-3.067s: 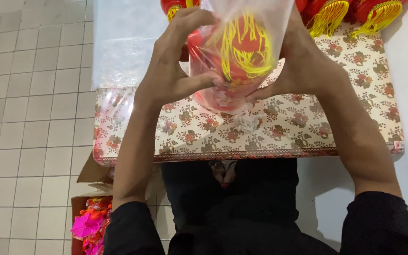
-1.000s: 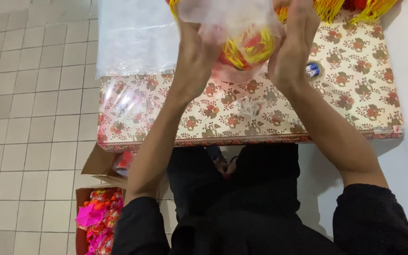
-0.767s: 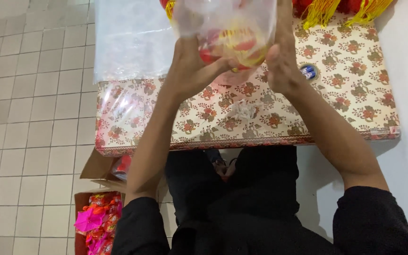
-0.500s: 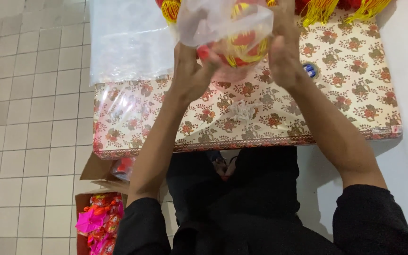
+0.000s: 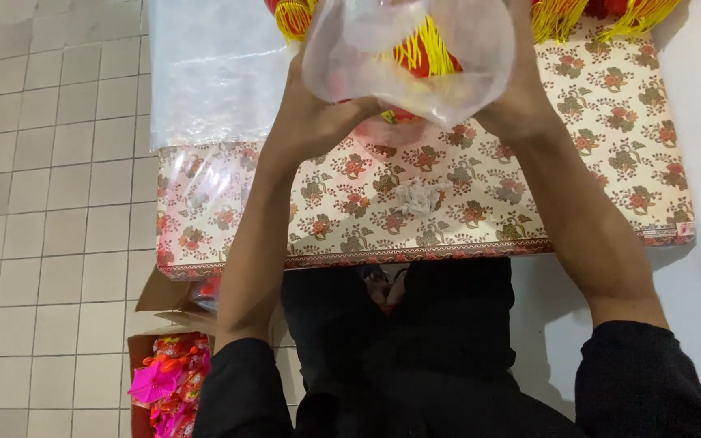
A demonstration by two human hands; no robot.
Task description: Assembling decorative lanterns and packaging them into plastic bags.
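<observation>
Seen from above, a seated person in black sleeves holds a clear plastic bag [image 5: 415,61] up over a table [image 5: 594,170] covered in a floral cloth. Both hands are clamped on the bag from opposite sides: the left hand [image 5: 318,122] grips its lower left, fingers curled under, and the right hand [image 5: 521,101] presses against its right side. Held this way, the bag stays raised and bunched between the palms rather than resting on the table. Inside it sits a red ornament [image 5: 411,61] with yellow tassel strands, partly blurred by the plastic; its exact shape is hard to tell. More red and yellow tasselled ornaments [image 5: 602,12] lie along the far edge of the table, close to the bag, within easy reach. A stack of clear plastic sheets or bags [image 5: 212,69] lies on the table's left end, hanging past its corner. A small pale scrap [image 5: 419,196] lies on the cloth below the hands. On the tiled floor [image 5: 50,203] to the person's left, an open cardboard box [image 5: 168,369] holds bright pink and orange items.
</observation>
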